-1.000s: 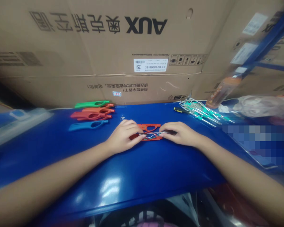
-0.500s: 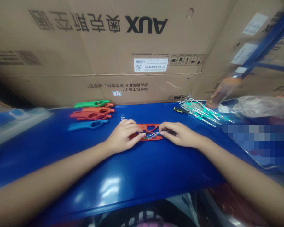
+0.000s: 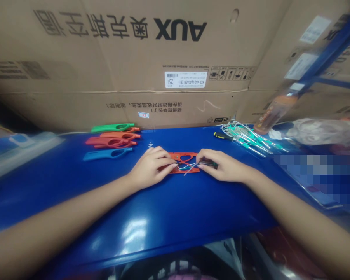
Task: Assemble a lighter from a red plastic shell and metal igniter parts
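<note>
Two open orange casing halves [image 3: 183,156], with an oval opening like a lighter handle's, lie side by side on the blue table. Thin white and green wires [image 3: 186,166] run across them between my hands. My left hand [image 3: 154,168] is closed over the casing's left end, thumb and forefinger pinched at the wire ends; the exact spot is hidden by the fingers. In my right hand [image 3: 221,165], a dark-handled screwdriver [image 3: 208,163] is gripped at the casing's right end. Its thin shaft slants down and left over the casing.
Green, orange, red and blue casings [image 3: 113,140] lie at the back left. At the back right are metal rods with teal parts [image 3: 247,138], a black-yellow screwdriver [image 3: 223,135], a drink bottle [image 3: 275,112] and a plastic bag [image 3: 317,131]. A large cardboard box [image 3: 119,74] stands behind.
The screwdriver's shaft now tilts further down over the front edge of the casing, and its handle shows more. My left fingertips have shifted slightly; the casing stays in place.
</note>
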`<act>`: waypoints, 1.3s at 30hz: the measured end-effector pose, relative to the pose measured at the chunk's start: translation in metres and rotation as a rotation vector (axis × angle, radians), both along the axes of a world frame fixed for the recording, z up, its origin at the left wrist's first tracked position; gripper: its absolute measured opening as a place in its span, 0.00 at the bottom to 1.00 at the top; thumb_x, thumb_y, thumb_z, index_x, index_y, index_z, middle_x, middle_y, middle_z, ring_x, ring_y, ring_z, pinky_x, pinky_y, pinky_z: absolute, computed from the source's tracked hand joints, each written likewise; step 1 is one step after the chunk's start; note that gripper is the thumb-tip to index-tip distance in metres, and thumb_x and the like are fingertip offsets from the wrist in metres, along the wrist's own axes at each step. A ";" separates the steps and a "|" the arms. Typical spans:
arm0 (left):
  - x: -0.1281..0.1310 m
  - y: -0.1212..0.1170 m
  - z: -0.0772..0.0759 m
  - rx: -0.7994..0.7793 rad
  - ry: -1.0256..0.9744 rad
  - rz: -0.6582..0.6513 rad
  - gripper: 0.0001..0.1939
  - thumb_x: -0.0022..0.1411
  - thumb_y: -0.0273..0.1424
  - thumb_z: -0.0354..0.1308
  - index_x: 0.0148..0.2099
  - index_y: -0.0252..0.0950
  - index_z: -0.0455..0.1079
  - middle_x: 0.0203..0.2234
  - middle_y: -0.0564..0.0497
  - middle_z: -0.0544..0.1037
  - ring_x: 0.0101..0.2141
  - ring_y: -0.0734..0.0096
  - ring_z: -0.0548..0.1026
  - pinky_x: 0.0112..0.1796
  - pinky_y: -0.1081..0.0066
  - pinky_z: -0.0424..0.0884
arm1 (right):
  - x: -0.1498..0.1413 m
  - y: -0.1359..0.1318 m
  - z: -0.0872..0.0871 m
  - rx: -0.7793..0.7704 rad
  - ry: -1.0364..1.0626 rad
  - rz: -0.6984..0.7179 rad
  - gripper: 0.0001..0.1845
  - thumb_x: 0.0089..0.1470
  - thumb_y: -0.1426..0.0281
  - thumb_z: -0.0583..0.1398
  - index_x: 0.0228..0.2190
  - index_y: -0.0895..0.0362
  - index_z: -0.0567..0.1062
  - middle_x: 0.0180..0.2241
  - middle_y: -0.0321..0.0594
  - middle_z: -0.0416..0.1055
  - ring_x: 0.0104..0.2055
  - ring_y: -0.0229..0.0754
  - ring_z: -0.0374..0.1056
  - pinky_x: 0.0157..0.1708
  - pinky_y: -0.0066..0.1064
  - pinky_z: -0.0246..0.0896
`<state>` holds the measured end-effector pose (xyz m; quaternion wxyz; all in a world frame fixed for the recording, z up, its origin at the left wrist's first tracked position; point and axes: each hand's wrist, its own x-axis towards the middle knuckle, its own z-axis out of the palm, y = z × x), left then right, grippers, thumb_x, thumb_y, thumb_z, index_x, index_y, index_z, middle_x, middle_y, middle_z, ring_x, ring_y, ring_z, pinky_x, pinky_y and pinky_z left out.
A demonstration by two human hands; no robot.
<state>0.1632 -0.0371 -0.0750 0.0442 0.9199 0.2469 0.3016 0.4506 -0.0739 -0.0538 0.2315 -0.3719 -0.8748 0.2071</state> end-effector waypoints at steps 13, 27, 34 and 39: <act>-0.002 -0.001 0.000 -0.044 -0.001 -0.011 0.11 0.69 0.34 0.56 0.41 0.38 0.79 0.33 0.48 0.78 0.35 0.67 0.73 0.40 0.64 0.68 | 0.000 -0.001 0.005 -0.027 -0.044 0.081 0.09 0.65 0.70 0.54 0.42 0.54 0.74 0.42 0.43 0.71 0.42 0.42 0.68 0.44 0.36 0.65; 0.016 -0.016 0.000 -0.751 -0.473 0.049 0.12 0.65 0.40 0.60 0.39 0.35 0.73 0.33 0.49 0.81 0.33 0.69 0.79 0.36 0.69 0.77 | -0.006 -0.004 0.003 0.002 0.025 0.066 0.10 0.66 0.68 0.55 0.42 0.54 0.76 0.41 0.43 0.72 0.40 0.41 0.70 0.42 0.34 0.66; 0.019 -0.026 0.009 -0.914 -0.477 0.065 0.15 0.63 0.40 0.62 0.45 0.34 0.74 0.38 0.45 0.82 0.36 0.66 0.81 0.37 0.68 0.78 | -0.009 -0.004 0.002 0.038 0.089 0.056 0.09 0.65 0.68 0.56 0.42 0.56 0.75 0.39 0.44 0.73 0.39 0.41 0.69 0.41 0.35 0.66; 0.015 -0.030 0.010 -0.517 -0.240 0.008 0.16 0.57 0.35 0.67 0.48 0.36 0.75 0.41 0.46 0.81 0.40 0.65 0.78 0.43 0.66 0.76 | -0.008 -0.003 0.001 0.063 0.141 0.008 0.07 0.64 0.68 0.57 0.40 0.56 0.75 0.37 0.42 0.72 0.37 0.40 0.69 0.41 0.34 0.65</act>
